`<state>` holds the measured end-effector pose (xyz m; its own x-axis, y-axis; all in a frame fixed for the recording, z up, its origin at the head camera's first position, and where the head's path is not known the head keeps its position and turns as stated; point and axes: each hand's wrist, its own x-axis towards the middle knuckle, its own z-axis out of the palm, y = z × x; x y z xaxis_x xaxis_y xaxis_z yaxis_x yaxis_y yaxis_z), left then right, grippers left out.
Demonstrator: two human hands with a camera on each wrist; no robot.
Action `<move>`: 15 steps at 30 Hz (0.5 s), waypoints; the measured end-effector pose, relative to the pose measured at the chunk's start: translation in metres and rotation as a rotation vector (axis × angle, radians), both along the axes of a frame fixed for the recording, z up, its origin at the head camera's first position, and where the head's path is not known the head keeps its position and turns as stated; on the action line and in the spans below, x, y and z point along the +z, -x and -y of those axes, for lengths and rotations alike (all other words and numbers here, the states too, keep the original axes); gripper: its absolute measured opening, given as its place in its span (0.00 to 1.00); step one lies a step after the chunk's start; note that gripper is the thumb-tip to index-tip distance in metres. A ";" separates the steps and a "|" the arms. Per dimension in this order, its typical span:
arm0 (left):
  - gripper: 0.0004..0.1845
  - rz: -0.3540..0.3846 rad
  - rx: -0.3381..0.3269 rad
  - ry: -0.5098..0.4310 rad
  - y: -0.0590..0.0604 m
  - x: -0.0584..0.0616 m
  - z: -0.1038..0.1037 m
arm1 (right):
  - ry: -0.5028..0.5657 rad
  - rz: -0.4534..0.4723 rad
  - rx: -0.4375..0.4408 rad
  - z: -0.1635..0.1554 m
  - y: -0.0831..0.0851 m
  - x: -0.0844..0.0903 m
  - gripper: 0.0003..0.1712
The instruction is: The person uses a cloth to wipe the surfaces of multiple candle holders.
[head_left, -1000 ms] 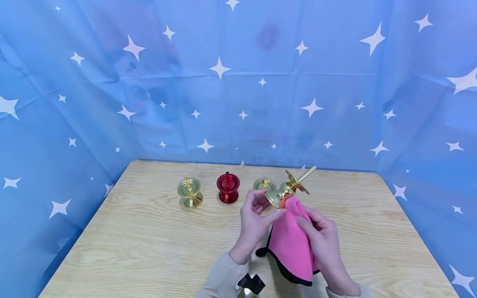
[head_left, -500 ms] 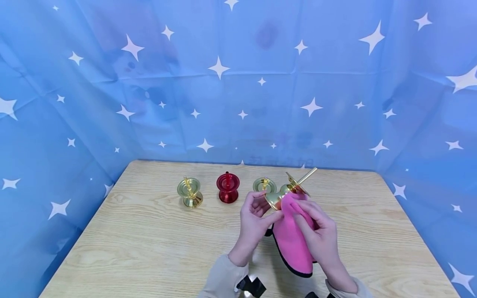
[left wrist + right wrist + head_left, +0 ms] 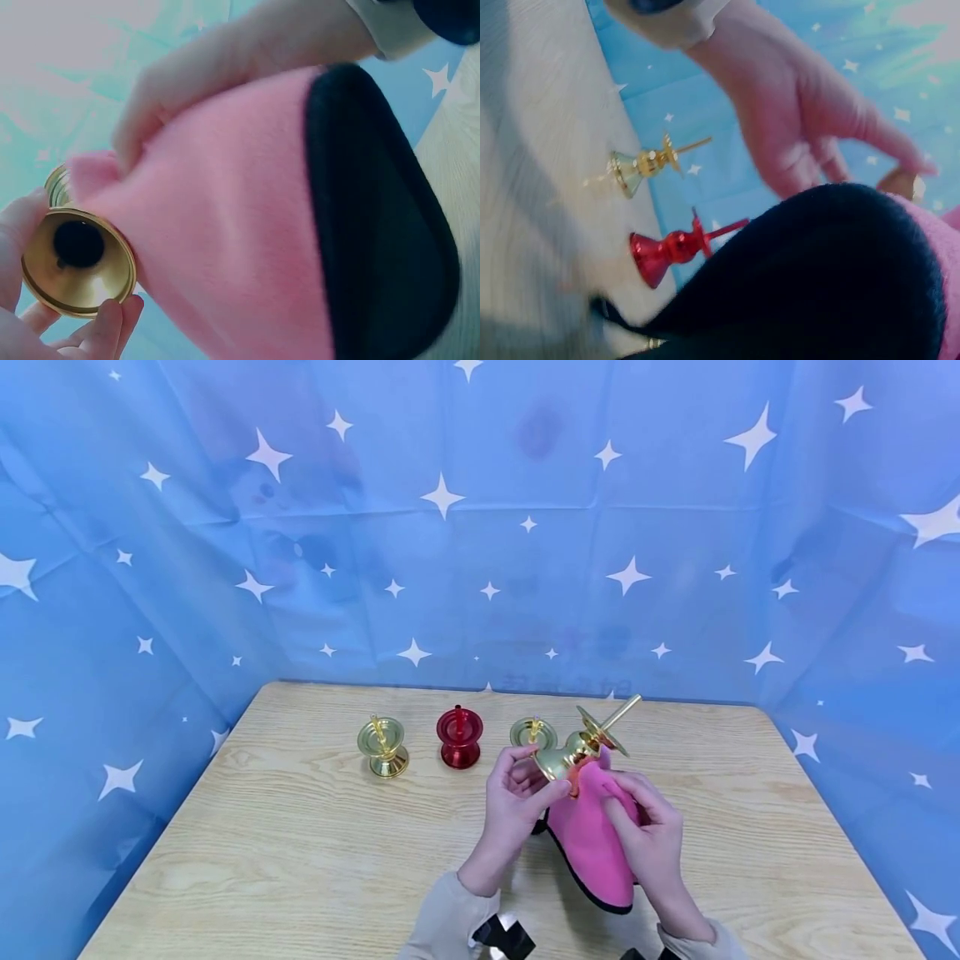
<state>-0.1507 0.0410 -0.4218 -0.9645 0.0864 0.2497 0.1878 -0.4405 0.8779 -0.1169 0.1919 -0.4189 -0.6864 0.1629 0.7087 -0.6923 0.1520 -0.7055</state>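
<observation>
My left hand (image 3: 512, 802) grips a gold candlestick (image 3: 558, 762) by its flared base. The candlestick is tilted above the table, its drip dish and spike pointing up to the right. In the left wrist view the hollow underside of its base (image 3: 97, 281) faces the camera, fingertips at the rim. My right hand (image 3: 651, 827) pinches a pink cloth (image 3: 592, 852) with black edging and holds it against the candlestick's stem. Most of the cloth hangs below the hand. In the right wrist view its dark side (image 3: 817, 277) hides much of the work.
A gold candlestick (image 3: 388, 766) and a red candlestick (image 3: 460, 753) stand upright toward the back of the wooden table (image 3: 300, 860). Another gold candlestick (image 3: 522, 732) stands behind the held one, partly covered by my left hand. A blue star-patterned curtain (image 3: 517, 552) surrounds the table.
The cloth has been drawn up along the candlestick, then slightly back down and right, so more of the stem shows now. My left hand keeps its grip in nearly the same place.
</observation>
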 end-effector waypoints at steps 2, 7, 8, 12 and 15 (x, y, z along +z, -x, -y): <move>0.28 -0.023 -0.025 -0.015 -0.001 0.001 0.000 | 0.038 0.122 -0.041 -0.001 0.001 -0.002 0.17; 0.29 -0.032 -0.130 -0.016 -0.008 0.005 -0.001 | 0.246 0.458 0.008 -0.008 0.009 0.003 0.21; 0.28 -0.018 -0.145 -0.005 -0.008 0.006 -0.001 | 0.277 0.484 0.037 -0.010 0.011 0.005 0.24; 0.26 0.055 -0.182 0.021 -0.010 0.008 0.000 | 0.278 0.481 0.181 -0.018 0.020 0.009 0.31; 0.25 0.094 -0.193 0.033 -0.010 0.010 0.001 | 0.244 0.467 0.275 -0.022 0.024 0.010 0.32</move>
<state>-0.1410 0.0400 -0.4119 -0.9481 0.2782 0.1537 0.0196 -0.4314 0.9019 -0.1404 0.2139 -0.4089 -0.9567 0.0549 0.2859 -0.2911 -0.1933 -0.9370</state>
